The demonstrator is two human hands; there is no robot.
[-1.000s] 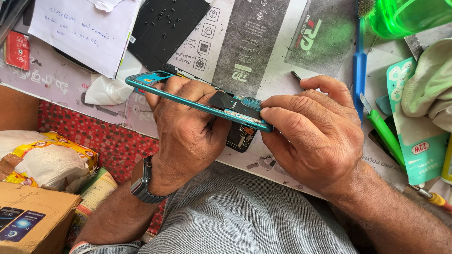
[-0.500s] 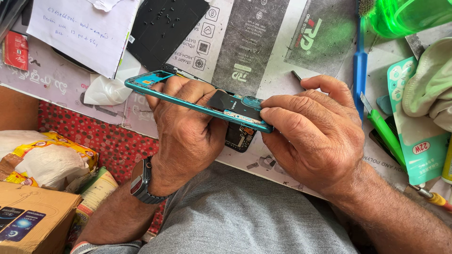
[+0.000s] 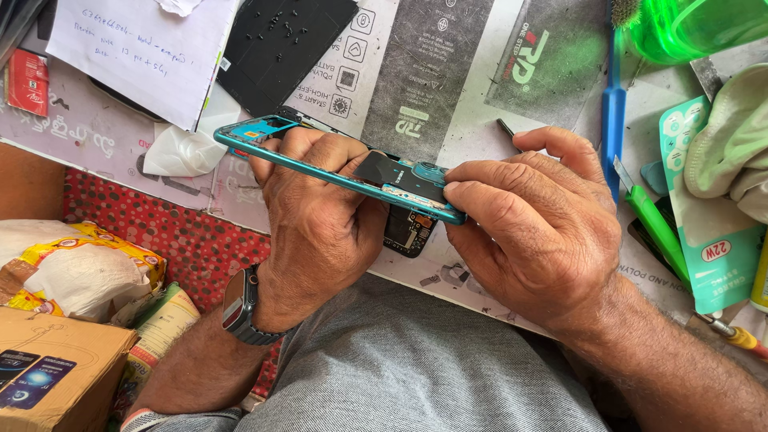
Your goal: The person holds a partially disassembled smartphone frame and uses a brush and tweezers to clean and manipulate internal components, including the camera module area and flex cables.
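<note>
- Gripping the teal phone frame [image 3: 320, 164] edge-up, the left hand [image 3: 320, 224] is closed around its middle from below, fingers wrapped over the upper edge; a wristwatch [image 3: 240, 308] is worn behind the grip.
- At the frame's right end, just beside that grip, the right hand [image 3: 536, 232] is pinched shut, thumb and fingertips pressed to the corner near the camera cutout; whether a small tool is held there cannot be told.
- Below the grip, a dark circuit board [image 3: 408, 232] hangs out.
- Judged from this, the frame is being worked apart; steady, gentle prying along the edge would be called for.
</note>
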